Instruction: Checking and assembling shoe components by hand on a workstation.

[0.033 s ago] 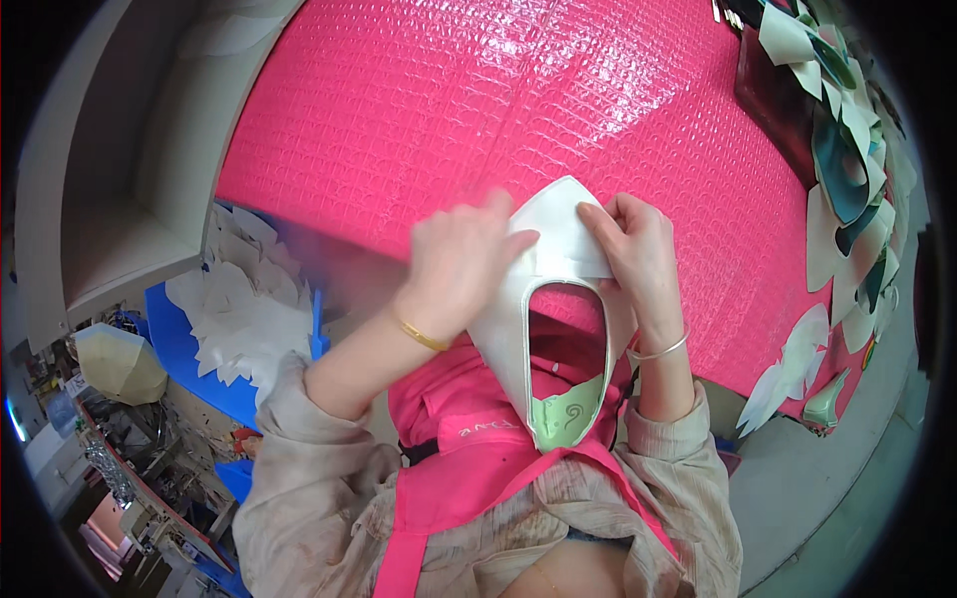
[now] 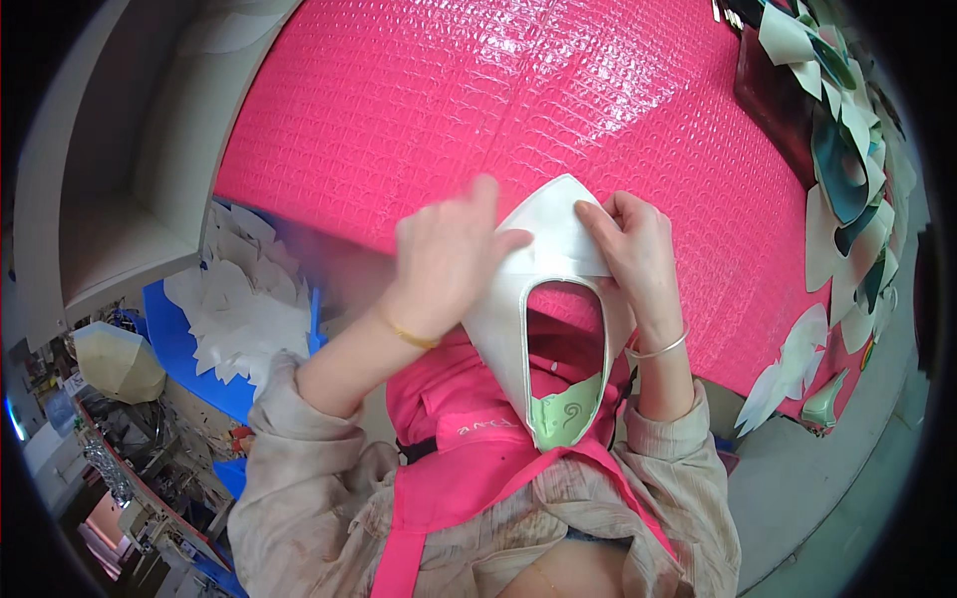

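A white shoe upper (image 2: 546,231) with a pointed toe lies in front of me, toe away from me over the pink table. Its oval opening faces up, and pale green lining (image 2: 564,414) with a dark curled mark shows at the near end. My right hand (image 2: 638,254) grips the right edge of the toe, thumb on top; its other fingers are partly hidden beneath. At the left edge is my left hand (image 2: 449,249), slightly blurred, its thumb and forefinger stretched apart. The thumb tip overlaps the upper; whether it touches is unclear.
A pink textured sheet covers the table (image 2: 399,120). White and teal cut pieces (image 2: 847,169) pile along the right edge, with white pieces (image 2: 788,369) nearer me. On the left stand a grey open shelf (image 2: 150,179) and a blue bin (image 2: 209,374) holding white cut pieces (image 2: 244,319).
My left hand has shifted a little to the left, uncovering more of the upper's left edge. The right hand and the upper have hardly moved.
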`<state>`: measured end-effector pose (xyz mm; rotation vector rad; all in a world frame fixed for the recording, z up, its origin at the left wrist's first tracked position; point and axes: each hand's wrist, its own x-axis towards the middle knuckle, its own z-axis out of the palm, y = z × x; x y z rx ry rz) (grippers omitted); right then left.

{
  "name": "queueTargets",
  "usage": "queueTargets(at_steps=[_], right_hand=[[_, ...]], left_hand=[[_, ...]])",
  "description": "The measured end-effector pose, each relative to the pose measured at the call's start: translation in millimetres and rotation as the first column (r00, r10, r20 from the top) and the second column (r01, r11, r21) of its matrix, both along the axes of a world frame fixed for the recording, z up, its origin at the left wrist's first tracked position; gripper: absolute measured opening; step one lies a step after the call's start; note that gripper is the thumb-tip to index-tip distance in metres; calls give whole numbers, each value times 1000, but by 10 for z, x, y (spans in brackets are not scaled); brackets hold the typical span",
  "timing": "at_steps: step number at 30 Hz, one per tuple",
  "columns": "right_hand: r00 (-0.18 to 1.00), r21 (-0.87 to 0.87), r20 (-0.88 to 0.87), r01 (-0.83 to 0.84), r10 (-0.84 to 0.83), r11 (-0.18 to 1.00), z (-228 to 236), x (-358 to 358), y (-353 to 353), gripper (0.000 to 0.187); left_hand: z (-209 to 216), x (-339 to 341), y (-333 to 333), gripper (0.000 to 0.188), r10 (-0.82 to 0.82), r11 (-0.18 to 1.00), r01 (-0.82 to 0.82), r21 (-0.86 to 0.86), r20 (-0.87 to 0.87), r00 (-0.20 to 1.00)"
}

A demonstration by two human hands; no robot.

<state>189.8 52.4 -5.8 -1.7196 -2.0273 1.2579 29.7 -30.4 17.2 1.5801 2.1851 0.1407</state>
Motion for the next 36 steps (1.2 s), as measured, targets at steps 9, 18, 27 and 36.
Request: queueTargets(at_steps=[9, 18, 27, 36], right_hand=[[812, -5, 543, -254, 216, 967, 317, 336, -90, 29], [696, 298, 328, -718, 639, 629, 106, 595, -501, 60], [712, 400, 391, -702, 583, 590, 234, 518, -426, 43], [734, 665, 232, -599, 638, 446, 332, 140, -326, 29]], left_hand=[[-241, -36, -401, 48, -540, 786, 462, 411, 91, 837], [-259, -358, -681, 45, -638, 716, 546, 435, 90, 765], [-230, -355, -889, 38, -478, 764, 357, 537, 101, 873], [-47, -583, -897, 32, -296, 693, 61, 718, 207, 933]])
